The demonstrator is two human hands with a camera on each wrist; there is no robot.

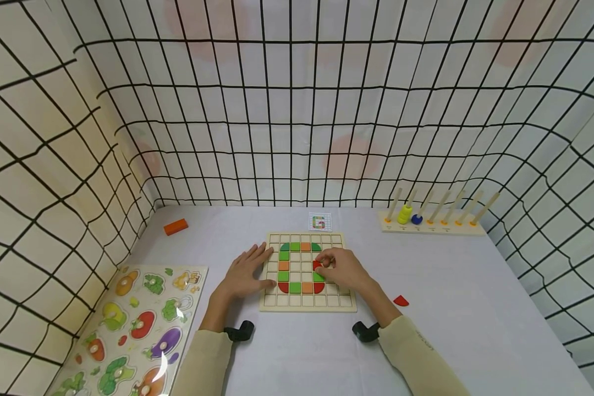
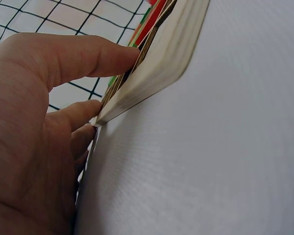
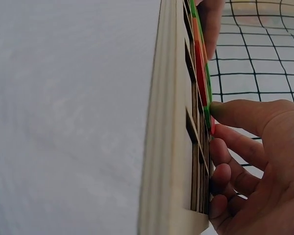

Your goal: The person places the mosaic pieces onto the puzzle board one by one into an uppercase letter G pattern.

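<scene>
A wooden grid board (image 1: 307, 308) lies flat on the table, with green, orange and red tiles set in its cells in a G-like outline. My right hand (image 1: 344, 268) is over the board's right part, where its thumb and forefinger pinch a red tile (image 1: 317, 264) at the grid. In the right wrist view, this red tile (image 3: 213, 126) shows as a thin edge between thumb and forefinger; the other fingers curl beside the board. My left hand (image 1: 247, 271) rests along the board's left edge, fingers spread, thumb touching the near left part.
Behind the board lies a small pattern card (image 1: 320, 222). A loose red piece (image 1: 401, 301) is right of it. At the left are an orange block (image 1: 175, 226) and a vegetable puzzle (image 1: 198, 275). A peg stand (image 1: 433, 230) with rings stands back right. Black netting surrounds the table.
</scene>
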